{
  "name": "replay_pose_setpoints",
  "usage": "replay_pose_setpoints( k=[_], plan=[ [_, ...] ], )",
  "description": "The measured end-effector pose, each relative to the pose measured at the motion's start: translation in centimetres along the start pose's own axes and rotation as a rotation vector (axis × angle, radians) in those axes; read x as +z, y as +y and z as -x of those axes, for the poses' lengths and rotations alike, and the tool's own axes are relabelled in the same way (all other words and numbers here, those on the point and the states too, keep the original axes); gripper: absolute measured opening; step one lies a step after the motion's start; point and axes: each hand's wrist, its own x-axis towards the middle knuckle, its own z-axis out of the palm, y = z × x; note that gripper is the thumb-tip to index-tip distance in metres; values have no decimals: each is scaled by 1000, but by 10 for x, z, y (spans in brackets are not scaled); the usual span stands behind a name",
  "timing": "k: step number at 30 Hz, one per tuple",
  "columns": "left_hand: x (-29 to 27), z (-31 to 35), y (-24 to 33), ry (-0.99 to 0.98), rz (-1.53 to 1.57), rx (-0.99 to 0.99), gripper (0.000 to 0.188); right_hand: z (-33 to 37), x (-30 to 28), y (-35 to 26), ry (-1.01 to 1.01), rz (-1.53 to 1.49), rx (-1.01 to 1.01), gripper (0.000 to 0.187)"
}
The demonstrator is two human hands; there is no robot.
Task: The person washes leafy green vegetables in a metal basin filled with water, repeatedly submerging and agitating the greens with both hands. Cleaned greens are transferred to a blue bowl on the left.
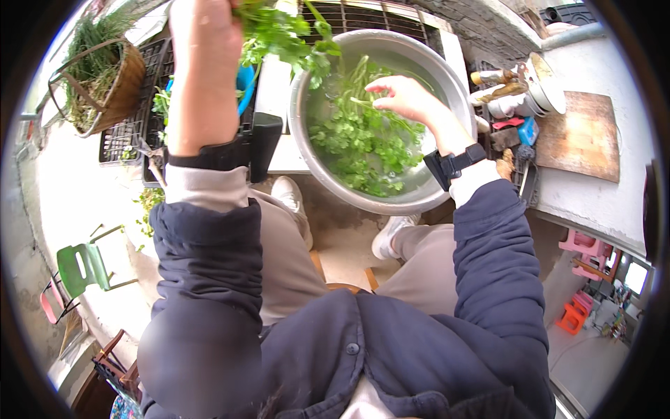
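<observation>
At the top edge, my left hand [213,21] is partly cut off and closed round a bunch of leafy greens [279,35], whose lobed leaves resemble coriander or leaf celery. The bunch hangs up to the left rim of a large grey metal basin [299,150]. In the basin's cloudy water lie more leafy greens [366,143], their pale stems pointing up and to the right. My right hand [407,98] is over the water above these stems, thumb and fingers apart, holding nothing visible. Whether its fingertips touch a stem, I cannot tell.
Black crates [122,143] and a wicker basket [129,73] of thin green plants stand at the left. On the right ledge are a wooden board [579,136], white bowls [544,91] and a blue object [528,130]. Lower left is a green chair [80,269]; behind the basin, a metal grille [377,17].
</observation>
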Motion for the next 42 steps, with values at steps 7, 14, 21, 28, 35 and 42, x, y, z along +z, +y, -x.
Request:
replay_pose_setpoints(
  k=[7,14,21,28,35,42],
  plan=[
    [-81,-41,47,148,-1148,237,24,-10,28,-2,-242,100,37,24],
    [-162,-63,-65,-311,-2019,-308,77,-11,-25,-26,26,-224,71,18],
    [-66,-38,-111,-334,-1605,425,39,-4,-49,-29,274,-607,-46,20],
    [15,65,-200,-1318,-1695,-457,36,13,-29,23,-155,-208,458,24],
    [-7,68,-231,-1415,-1937,-714,29,33,26,95,46,479,354,25],
    [-8,49,-223,-1365,-1623,-1321,58,24,12,77,-9,-481,466,18]
  ],
)
